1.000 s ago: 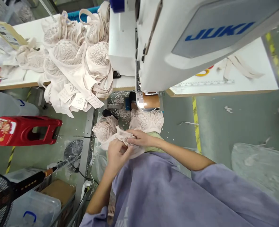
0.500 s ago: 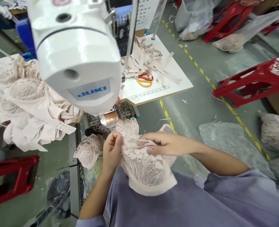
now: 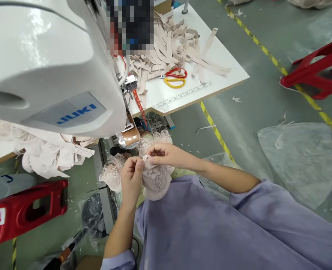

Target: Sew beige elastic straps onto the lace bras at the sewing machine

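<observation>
A beige lace bra piece [image 3: 156, 180] hangs in front of my lap, just below the sewing machine's needle area. My left hand [image 3: 132, 176] pinches its upper edge with closed fingers. My right hand [image 3: 166, 154] is closed on the same edge from the right, fingertips nearly touching the left hand's. Another lace cup [image 3: 111, 174] of the garment droops to the left of my left hand. The white JUKI sewing machine [image 3: 53, 71] fills the upper left, with its brown-taped arm end [image 3: 130, 135] right above my hands.
Beige straps [image 3: 168, 45], red and yellow scissors [image 3: 174, 77] and a ruler [image 3: 182, 96] lie on the white table [image 3: 227, 73]. Finished bras [image 3: 50, 153] spill off the left table. Red stools stand at left [image 3: 22, 212] and right [image 3: 317, 75]. Plastic bags [image 3: 303, 157] lie on the floor.
My view swung right and closer to the machine. The lace piece, spread out half a second ago, is now bunched, and my hands have come together on its upper edge.
</observation>
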A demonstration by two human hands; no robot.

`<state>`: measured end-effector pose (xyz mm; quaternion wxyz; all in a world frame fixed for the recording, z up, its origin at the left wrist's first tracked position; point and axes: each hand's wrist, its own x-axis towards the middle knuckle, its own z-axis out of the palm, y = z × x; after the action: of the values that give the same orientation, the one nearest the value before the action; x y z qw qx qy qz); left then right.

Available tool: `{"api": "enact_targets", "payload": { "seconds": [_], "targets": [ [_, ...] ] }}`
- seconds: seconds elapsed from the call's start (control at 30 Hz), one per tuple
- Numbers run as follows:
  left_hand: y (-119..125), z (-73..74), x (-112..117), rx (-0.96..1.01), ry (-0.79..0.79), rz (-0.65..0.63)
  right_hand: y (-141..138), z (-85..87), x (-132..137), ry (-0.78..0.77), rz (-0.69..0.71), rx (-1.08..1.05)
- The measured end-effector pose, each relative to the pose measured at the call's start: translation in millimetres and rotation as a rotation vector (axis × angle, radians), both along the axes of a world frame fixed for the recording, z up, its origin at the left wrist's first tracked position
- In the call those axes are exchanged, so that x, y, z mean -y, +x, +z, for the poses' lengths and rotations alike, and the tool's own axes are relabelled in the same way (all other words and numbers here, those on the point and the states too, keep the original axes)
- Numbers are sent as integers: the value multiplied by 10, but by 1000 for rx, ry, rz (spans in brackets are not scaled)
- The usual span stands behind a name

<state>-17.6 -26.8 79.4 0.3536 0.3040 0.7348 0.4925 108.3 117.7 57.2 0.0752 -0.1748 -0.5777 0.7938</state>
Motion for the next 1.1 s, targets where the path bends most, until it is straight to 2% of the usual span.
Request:
{"api": "enact_targets", "payload": {
  "seconds": [0.13,0.37,0.63,0.7,0.87,0.93,1.0,1.1],
  "targets": [
    [-32,-28,11,-44,-2,6,-2,-39,11,-75,-19,-6],
    [-48,-49,41,-99,-14,-5,-6,13,1,-100,-10,7],
    [-59,-42,28,-137,-26,-44,-23,3,-6,1,-62,-7],
    [-87,-48,25,-127,-29,-102,-20,16,-25,9,-60,-22],
    [-94,-98,-17,-175,-97,-351,33,63,-102,116,-17,-32],
    [-49,-143,-69,-161,-126,-362,54,66,-224,183,42,-35],
    [8,-189,-137,-169,-136,-337,74,64,-477,339,46,20],
    [70,-229,-232,-229,-113,-284,133,74,-1142,679,-180,282]
  ]
}}
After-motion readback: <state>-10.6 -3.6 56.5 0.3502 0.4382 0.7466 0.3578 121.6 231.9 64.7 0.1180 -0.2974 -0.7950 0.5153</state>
